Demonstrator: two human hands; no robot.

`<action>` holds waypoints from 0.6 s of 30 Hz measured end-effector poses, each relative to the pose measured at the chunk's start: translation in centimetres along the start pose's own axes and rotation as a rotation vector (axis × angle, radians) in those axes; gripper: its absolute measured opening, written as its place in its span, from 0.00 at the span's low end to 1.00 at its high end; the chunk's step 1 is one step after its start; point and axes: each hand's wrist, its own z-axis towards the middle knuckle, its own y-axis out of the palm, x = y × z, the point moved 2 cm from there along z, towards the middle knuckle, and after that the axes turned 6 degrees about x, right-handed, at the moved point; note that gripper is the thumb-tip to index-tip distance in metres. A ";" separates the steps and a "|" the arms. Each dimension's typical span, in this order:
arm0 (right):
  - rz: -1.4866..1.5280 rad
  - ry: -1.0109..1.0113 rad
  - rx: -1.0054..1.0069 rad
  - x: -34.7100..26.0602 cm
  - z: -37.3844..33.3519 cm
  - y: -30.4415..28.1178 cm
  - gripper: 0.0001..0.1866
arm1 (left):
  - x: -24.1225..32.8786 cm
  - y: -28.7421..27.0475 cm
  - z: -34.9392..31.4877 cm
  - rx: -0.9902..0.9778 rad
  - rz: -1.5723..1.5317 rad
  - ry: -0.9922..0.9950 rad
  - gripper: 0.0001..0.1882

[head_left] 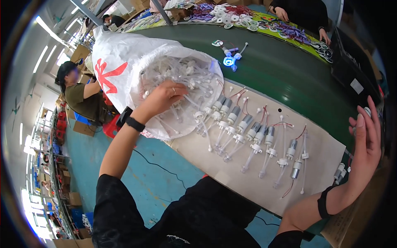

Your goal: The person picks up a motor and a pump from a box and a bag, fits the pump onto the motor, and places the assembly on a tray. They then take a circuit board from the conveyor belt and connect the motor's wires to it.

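Observation:
My left hand (167, 97) reaches into the mouth of a white woven sack (124, 51) full of clear plastic tubes with white fittings (182, 72). Its fingers are bent together among the tubes; what they grip is hidden. At the far right my right hand (366, 140) is raised, fingers bunched around something small and mostly hidden, with a white bit (367, 110) showing between them. Small silver motors (245, 122) with red wires lie in a row on a beige board (318, 144), beside clear tubes with white fittings (282, 162). More motors (339, 173) lie near my right wrist.
Beyond the board runs a green conveyor belt (285, 84) carrying a part with a lit blue light (229, 61). Purple parts and white discs (231, 16) are piled on the far side, near a co-worker's hands (281, 13). A black bin (355, 68) stands right; another person (82, 93) works left.

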 end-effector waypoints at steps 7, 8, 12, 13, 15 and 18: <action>0.040 0.009 0.007 1.2 0.3 0.0 0.16 | 2.3 -0.6 0.0 -0.079 0.147 -0.062 0.14; 0.035 0.004 0.009 1.2 0.3 0.1 0.16 | 3.1 -0.3 0.1 -0.098 0.105 0.015 0.16; 0.085 -0.009 0.003 1.2 0.3 0.1 0.16 | 5.6 1.8 1.3 -0.171 0.121 0.242 0.22; 0.084 -0.011 0.003 1.0 0.2 0.3 0.16 | 4.9 2.9 1.0 -0.246 0.115 0.210 0.24; 0.018 0.007 0.021 0.1 0.0 0.7 0.15 | 3.1 3.5 0.5 -0.354 0.112 0.094 0.24; 0.026 0.024 0.012 -0.8 0.0 1.1 0.14 | 2.9 4.0 -0.8 -0.466 0.080 -0.061 0.23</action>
